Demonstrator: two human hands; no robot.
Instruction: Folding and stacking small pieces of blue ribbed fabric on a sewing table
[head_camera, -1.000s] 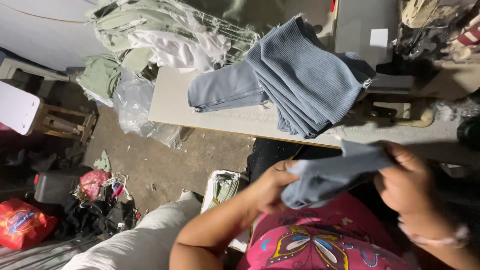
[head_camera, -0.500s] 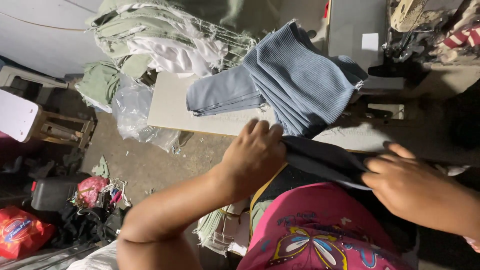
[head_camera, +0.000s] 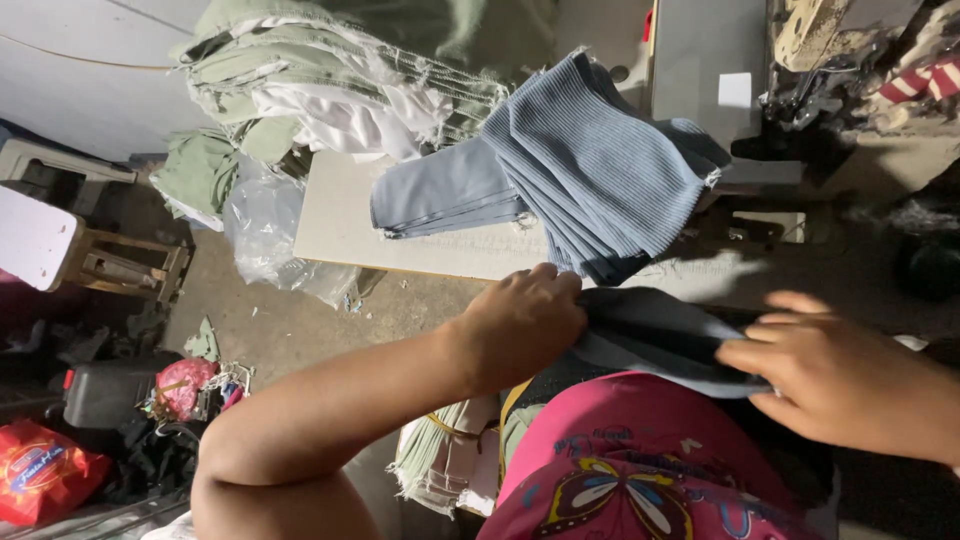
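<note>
Left hand (head_camera: 525, 320) closed on one end and right hand (head_camera: 835, 380) pinching the other, the fingers hold a grey-blue fabric piece (head_camera: 655, 335) stretched over the lap, just below the stack of ribbed blue fabric pieces (head_camera: 590, 180) on the worktable (head_camera: 340, 215).
</note>
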